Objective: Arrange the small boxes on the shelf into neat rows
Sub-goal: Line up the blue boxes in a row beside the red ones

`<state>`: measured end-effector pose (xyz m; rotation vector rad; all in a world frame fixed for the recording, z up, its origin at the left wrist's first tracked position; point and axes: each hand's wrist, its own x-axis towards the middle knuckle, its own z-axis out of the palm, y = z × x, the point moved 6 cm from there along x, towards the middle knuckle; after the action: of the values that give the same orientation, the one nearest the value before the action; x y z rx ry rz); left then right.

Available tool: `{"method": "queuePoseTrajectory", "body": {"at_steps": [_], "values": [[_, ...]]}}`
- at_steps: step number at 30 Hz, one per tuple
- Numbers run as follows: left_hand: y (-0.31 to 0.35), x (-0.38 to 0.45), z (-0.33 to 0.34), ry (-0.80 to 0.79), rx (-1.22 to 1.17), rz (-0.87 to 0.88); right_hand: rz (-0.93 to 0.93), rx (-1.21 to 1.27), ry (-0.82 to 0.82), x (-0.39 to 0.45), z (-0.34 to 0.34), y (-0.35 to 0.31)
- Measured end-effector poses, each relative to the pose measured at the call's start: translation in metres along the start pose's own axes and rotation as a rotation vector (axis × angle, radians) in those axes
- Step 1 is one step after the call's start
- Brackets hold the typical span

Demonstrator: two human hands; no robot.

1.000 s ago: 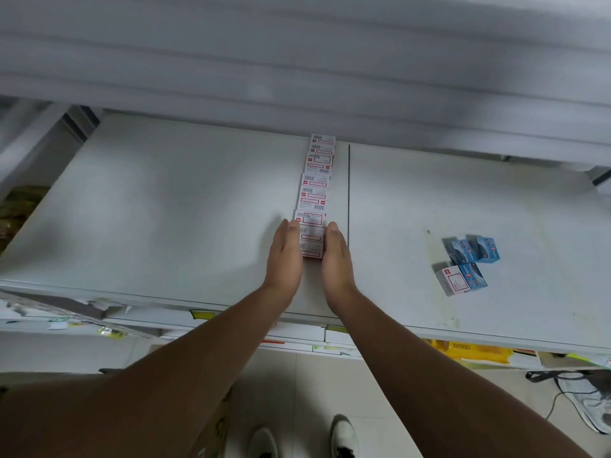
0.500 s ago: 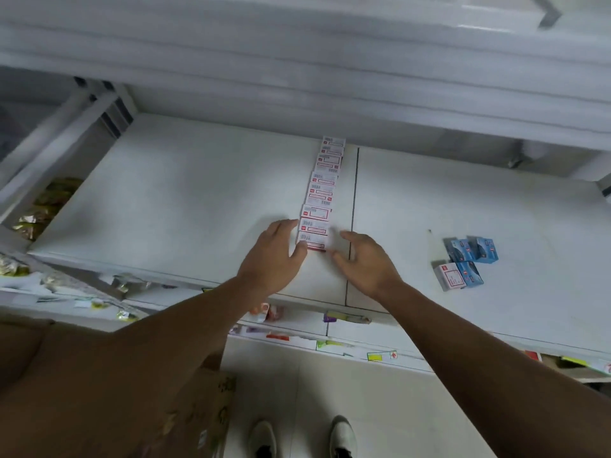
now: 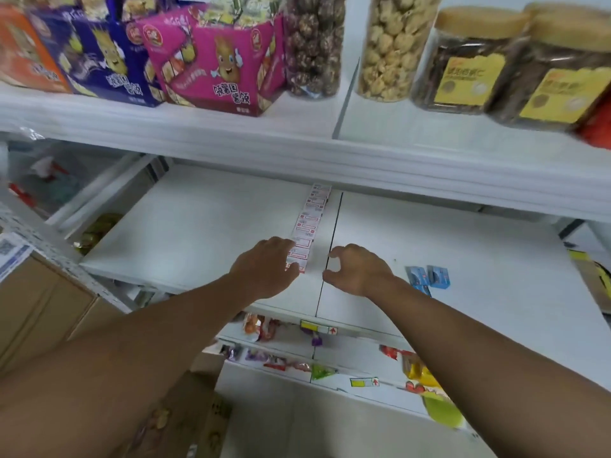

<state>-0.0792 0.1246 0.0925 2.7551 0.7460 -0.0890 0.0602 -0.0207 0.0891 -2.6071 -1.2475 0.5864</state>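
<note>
Fingers (image 3: 291, 256) touch the box row (image 3: 309, 226).

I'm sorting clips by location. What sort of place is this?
Probably a small shop's stockroom or aisle: tiered white shelf units, snack boxes and jars above, price tags on edges.

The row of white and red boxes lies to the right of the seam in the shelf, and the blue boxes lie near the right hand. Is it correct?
Not quite. In the head view the row of white and red boxes lies left of the seam, not right. The blue boxes do lie near the right hand.
</note>
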Motion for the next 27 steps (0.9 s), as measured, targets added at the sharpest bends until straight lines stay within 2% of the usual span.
{"method": "queuePoseTrajectory", "body": {"at_steps": [10,21,27], "values": [[0.063,-0.025,-0.015,0.006,0.023,0.113,0.067,-0.046,0.076,-0.062,-0.027,0.022],[0.105,-0.079,0.032,-0.099,0.018,0.275,0.253,-0.07,0.089,-0.159,0.005,0.048],[0.14,-0.096,0.028,-0.088,0.044,0.328,0.325,-0.096,0.112,-0.202,-0.009,0.074]]}}
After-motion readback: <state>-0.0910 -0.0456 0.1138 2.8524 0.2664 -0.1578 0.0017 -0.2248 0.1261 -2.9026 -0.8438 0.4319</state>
